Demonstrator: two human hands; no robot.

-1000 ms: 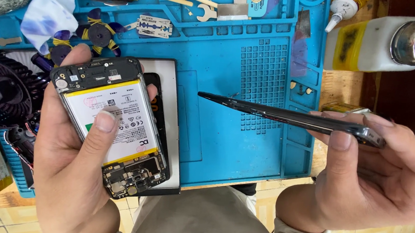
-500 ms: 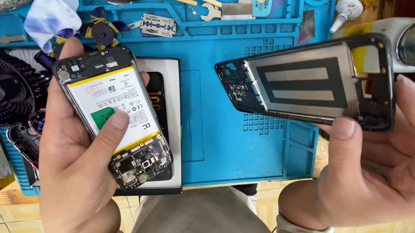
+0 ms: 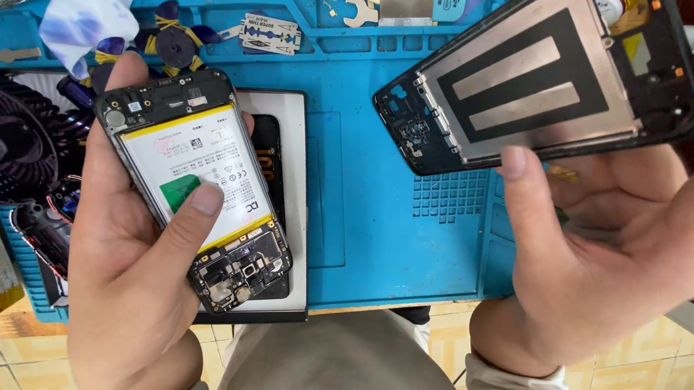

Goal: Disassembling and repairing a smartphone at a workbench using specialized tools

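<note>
An opened phone and its separated back panel were held above a blue repair mat.

In the head view, the left hand (image 3: 121, 284) was closed around the opened phone (image 3: 195, 187), thumb pressed on its white battery, circuit boards exposed at both ends. The right hand (image 3: 616, 241) gripped the back panel (image 3: 537, 82), its inner side turned up, showing grey metal with dark strips. Beneath lay the blue mat (image 3: 378, 222) on the surface, a white tray (image 3: 300, 216) on it and a black fan (image 3: 4, 143) at its left edge.
</note>
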